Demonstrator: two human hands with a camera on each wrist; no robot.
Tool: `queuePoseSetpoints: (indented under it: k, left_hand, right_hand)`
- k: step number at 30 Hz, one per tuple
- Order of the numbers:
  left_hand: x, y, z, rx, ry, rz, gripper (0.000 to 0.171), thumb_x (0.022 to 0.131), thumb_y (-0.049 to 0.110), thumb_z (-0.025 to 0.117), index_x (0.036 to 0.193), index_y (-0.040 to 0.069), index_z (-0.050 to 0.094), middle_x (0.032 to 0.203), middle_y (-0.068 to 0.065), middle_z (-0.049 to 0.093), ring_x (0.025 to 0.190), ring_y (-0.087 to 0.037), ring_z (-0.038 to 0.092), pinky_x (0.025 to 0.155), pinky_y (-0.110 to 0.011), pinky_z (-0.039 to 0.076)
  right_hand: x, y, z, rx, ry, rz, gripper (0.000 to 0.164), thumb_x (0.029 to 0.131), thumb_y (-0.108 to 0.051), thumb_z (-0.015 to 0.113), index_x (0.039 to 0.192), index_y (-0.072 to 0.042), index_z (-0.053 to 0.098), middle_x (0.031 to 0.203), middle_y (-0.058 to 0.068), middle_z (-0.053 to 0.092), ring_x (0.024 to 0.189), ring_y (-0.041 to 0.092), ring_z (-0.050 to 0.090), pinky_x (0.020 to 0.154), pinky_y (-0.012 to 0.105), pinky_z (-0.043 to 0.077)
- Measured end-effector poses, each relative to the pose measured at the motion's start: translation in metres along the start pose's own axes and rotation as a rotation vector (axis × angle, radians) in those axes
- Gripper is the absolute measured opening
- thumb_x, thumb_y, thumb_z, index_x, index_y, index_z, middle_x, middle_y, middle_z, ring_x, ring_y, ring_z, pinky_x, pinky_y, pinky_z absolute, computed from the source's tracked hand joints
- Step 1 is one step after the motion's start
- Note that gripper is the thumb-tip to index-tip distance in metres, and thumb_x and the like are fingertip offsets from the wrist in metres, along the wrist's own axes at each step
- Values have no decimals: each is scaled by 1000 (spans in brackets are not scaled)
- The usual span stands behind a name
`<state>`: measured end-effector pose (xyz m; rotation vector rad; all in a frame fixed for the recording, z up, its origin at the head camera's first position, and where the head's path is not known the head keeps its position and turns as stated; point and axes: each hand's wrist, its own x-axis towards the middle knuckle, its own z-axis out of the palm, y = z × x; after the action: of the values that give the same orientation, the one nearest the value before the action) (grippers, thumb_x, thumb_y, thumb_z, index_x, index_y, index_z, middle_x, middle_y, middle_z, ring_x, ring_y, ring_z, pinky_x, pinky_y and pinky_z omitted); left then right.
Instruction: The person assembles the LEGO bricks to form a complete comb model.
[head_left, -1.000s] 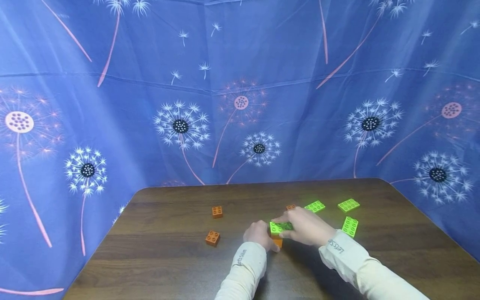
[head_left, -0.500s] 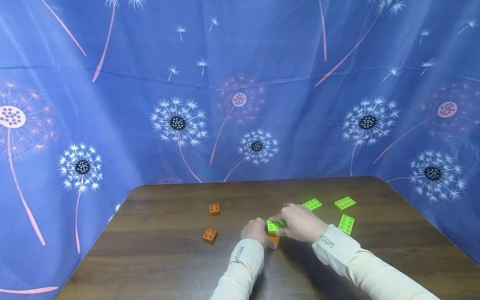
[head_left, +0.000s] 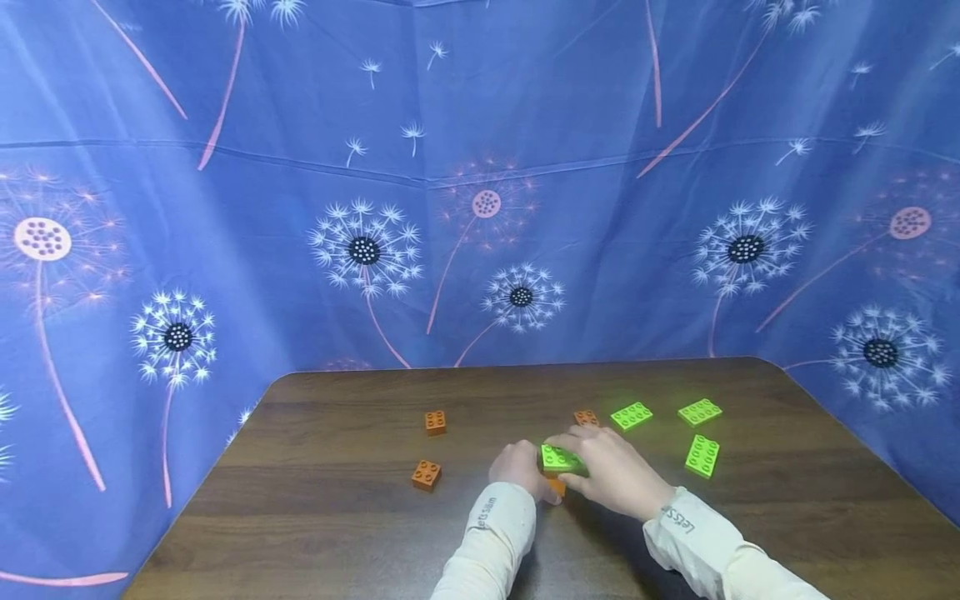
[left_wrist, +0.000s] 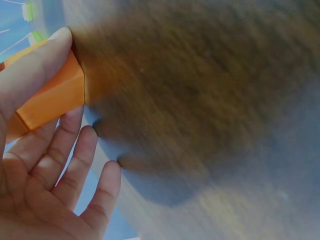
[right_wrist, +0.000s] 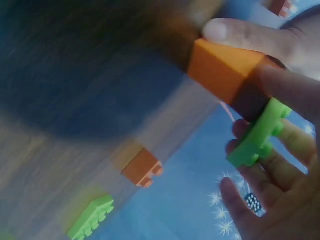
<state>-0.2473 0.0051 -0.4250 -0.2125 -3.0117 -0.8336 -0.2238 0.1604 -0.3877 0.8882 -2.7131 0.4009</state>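
My left hand (head_left: 519, 468) holds an orange brick (left_wrist: 55, 97) on the table, its thumb across one side and fingers behind. A darker orange brick (right_wrist: 251, 97) sits on top of it. Over that lies a flat green brick (head_left: 559, 457), jutting out past the stack in the right wrist view. The right hand (head_left: 617, 471) reaches over from the right, its thumb near the stack's front and fingers curved round the green brick's far side. More of the green studs show between thumb and index finger.
Two orange four-stud bricks, one nearer (head_left: 426, 475) and one farther (head_left: 435, 422), stand to the left. Another orange brick (head_left: 586, 417) is just behind the right hand. Three flat green bricks (head_left: 702, 456) lie at the right on the wooden table (head_left: 315, 517); blue cloth hangs behind.
The right hand's fingers have loosened and drawn back slightly, uncovering more of the green brick and the orange brick behind. The left hand keeps its hold.
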Motion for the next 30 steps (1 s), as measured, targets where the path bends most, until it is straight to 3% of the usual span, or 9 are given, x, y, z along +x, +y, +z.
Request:
queuePoseSetpoints:
  k: [6,12,16,21,30]
  left_hand:
    - [-1,4,1,-7,-1,-7,45,55,18,100,91,7,76,83,-6,73,78,-24,69,73,-37,56]
    - [-2,6,1,4,13,-21,46,55,19,101,91,7,76,85,-7,74,80,-24,69,75,-38,56]
    - [-2,6,1,-4,9,-34,45,56,19,101,91,7,76,85,-6,74,80,-25,69,74,-38,55]
    - [-1,5,0,-9,14,-35,45,55,19,101,91,8,77,85,-6,73,80,-24,68,73,-38,54]
    - [-2,4,1,1,2,-43,49,56,20,101,97,8,77,88,-7,74,82,-25,68,75,-38,55]
  right_hand:
    - [-12,6,-2,125,-76,107,82,67,-10,92,142,-7,58,137,20,60,127,45,54,102,65,42]
    - [-21,18,-10,142,-96,144,87,66,-9,92,145,-6,54,142,25,55,130,51,49,101,67,41]
    - [-25,31,-15,131,-108,143,85,67,-4,90,144,-4,54,141,29,54,128,53,50,99,66,43]
    - [-26,49,-16,87,-57,123,70,74,-3,85,139,-1,58,135,27,60,123,51,55,98,65,44]
    - [-4,65,2,21,-9,137,53,83,-11,81,132,-1,64,125,20,66,114,43,62,93,59,50]
